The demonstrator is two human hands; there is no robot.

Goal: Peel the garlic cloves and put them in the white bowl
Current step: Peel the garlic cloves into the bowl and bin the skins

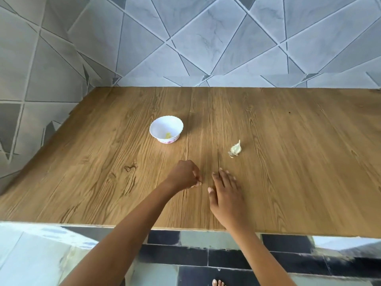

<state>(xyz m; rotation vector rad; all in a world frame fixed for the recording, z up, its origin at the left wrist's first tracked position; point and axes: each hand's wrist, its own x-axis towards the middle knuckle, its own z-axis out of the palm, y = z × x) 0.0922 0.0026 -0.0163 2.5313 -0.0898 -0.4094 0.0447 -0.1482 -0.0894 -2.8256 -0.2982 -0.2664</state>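
The left hand (185,175) is hovering just above the tabletop (103,162) with its fingers curled in toward the palm in a loose fist. Nothing is showing between the fingertips, though the hand is slightly blurred. The right hand (226,195) is lying close beside it, to its right, palm down and with the fingers stretched out straight and slightly spread over the wood, holding nothing. Whether it is pressing on the surface or floating just over it cannot be told. The two hands are sitting near each other but not touching, and both forearms are reaching in over the near edge of the tabletop.

The garlic (235,149) is lying on the wood beyond the right hand, apart from its fingertips, with its pointed tip sticking up and a scrap of loose skin (231,154) lying against its near side. The white bowl (175,125) is standing upright farther back and to the left, beyond the left hand and well apart from the garlic. A small pale yellow piece (168,136), most likely a peeled clove, is resting in the bottom of it.

A tiled wall (206,38) with grey triangular shapes is rising behind the tabletop. Below the near edge, a dark tiled floor (195,254) is showing, and the toes (217,282) of one bare foot are peeking in at the bottom.
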